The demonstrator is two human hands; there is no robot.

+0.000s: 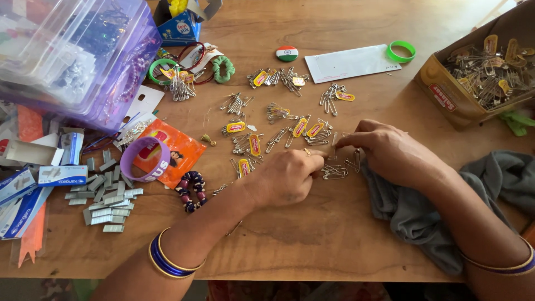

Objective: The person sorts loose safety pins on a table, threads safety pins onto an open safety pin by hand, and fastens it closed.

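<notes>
Left hand [287,177] grip pinched on safety pins [334,171]; right hand [390,151] grip pinches something small, unclear; fingertips hidden.

**One head-worn camera, looking down on the counter**

There is a single view, taken from the person's head and tipped steeply down and forward over the wooden counter [312,239]. It sits close: both forearms come in from the bottom edge, and the left hand [287,178] and right hand [390,150] meet near the middle of the frame. The counter's near edge runs along the bottom; its far part reaches the top. A clear plastic box [78,50] is cropped at the upper left, a cardboard box [446,95] at the right.
</notes>
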